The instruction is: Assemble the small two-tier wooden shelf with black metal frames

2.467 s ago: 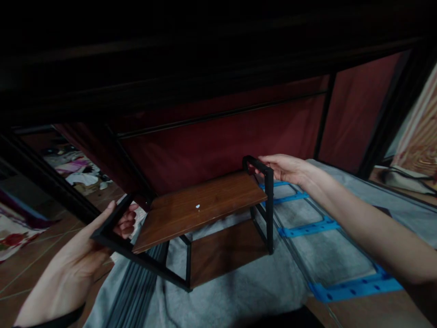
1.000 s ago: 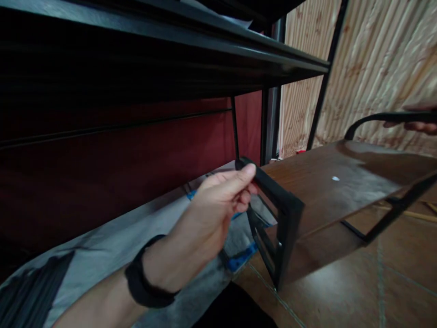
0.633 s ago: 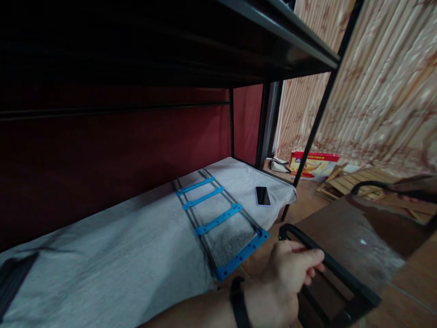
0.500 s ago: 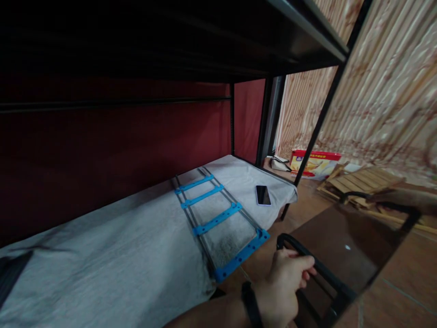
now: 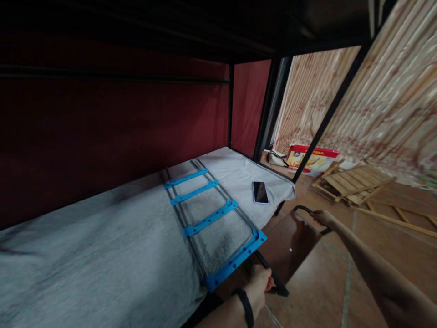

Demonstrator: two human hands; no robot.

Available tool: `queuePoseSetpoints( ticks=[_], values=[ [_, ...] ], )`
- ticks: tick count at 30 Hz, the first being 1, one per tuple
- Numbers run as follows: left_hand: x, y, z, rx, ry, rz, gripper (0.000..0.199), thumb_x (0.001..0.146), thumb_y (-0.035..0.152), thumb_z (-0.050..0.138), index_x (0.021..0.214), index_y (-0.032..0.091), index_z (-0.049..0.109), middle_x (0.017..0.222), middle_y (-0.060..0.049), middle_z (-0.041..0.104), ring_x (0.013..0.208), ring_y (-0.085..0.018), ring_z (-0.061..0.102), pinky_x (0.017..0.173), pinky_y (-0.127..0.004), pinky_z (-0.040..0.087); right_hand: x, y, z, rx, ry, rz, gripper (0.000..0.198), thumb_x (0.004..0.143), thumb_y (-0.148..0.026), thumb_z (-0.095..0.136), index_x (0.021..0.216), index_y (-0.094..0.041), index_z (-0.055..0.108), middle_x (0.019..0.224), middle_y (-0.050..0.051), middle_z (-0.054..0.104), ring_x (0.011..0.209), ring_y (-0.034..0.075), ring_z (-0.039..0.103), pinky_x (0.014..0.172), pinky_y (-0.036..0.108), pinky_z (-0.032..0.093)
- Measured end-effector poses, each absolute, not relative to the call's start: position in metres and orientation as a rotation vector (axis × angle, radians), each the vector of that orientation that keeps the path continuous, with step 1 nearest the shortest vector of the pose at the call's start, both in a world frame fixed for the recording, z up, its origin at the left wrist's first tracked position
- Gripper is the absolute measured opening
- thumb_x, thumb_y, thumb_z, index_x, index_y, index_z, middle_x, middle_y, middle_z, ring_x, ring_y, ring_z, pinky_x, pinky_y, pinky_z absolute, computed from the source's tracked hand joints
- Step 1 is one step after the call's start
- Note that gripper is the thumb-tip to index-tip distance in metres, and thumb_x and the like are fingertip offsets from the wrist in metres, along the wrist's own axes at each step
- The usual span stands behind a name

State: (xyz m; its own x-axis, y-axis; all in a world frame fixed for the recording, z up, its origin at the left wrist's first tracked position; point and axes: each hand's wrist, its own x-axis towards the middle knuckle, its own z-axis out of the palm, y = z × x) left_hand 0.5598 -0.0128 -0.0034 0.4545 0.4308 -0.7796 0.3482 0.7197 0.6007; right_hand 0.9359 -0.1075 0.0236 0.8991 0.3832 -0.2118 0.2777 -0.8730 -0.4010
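Note:
A small brown table (image 5: 285,234) with a glossy top and black tubular legs is held low beside the bed. My left hand (image 5: 258,283), with a black band at the wrist, is closed around the near black leg. Farther off, my right hand (image 5: 321,218) grips the far leg with the arm stretched out. Close to my left hand, a ladder-like rack (image 5: 211,223) of thin metal rods and blue crosspieces lies on the pale sheet (image 5: 119,264). Its near blue bar partly hides the small table.
A phone (image 5: 261,192) lies on the bed near its far end. Black bed posts (image 5: 332,111) and a dark upper bunk (image 5: 170,32) frame the space. On the tiled floor are folded wooden slats (image 5: 358,182), a red and yellow box (image 5: 307,159) and a pale bag (image 5: 277,158).
The small table has moved left and lower, toward and partly behind the rack's near end. Both hands went with it, and my right hand shows more fully. The view has shifted slightly.

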Motion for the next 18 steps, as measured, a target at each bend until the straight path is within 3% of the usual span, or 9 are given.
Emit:
queuePoseSetpoints(
  ticks=[8, 18],
  values=[
    [0.579, 0.003, -0.023, 0.771, 1.142, 0.105, 0.034, 0.075, 0.025, 0.084, 0.065, 0.018, 0.052, 0.055, 0.004, 0.051, 0.05, -0.009, 0.048, 0.055, -0.022, 0.038, 0.955, -0.077, -0.005, -2.784, -0.527, 0.417, 0.024, 0.088, -0.032, 0.063, 0.081, -0.015, 0.079, 0.077, 0.012, 0.078, 0.075, 0.025, 0.075, 0.061, 0.027, 0.052],
    [0.602, 0.007, -0.041, 0.735, 1.142, 0.031, 0.019, 0.092, 0.012, 0.062, 0.077, 0.018, 0.052, 0.057, 0.004, 0.052, 0.045, -0.007, 0.048, 0.05, -0.019, 0.035, 0.953, -0.044, -0.005, -2.845, -0.582, 0.265, 0.032, 0.092, -0.042, 0.061, 0.101, -0.02, 0.083, 0.083, 0.011, 0.079, 0.081, 0.027, 0.077, 0.065, 0.028, 0.055]
  ],
)
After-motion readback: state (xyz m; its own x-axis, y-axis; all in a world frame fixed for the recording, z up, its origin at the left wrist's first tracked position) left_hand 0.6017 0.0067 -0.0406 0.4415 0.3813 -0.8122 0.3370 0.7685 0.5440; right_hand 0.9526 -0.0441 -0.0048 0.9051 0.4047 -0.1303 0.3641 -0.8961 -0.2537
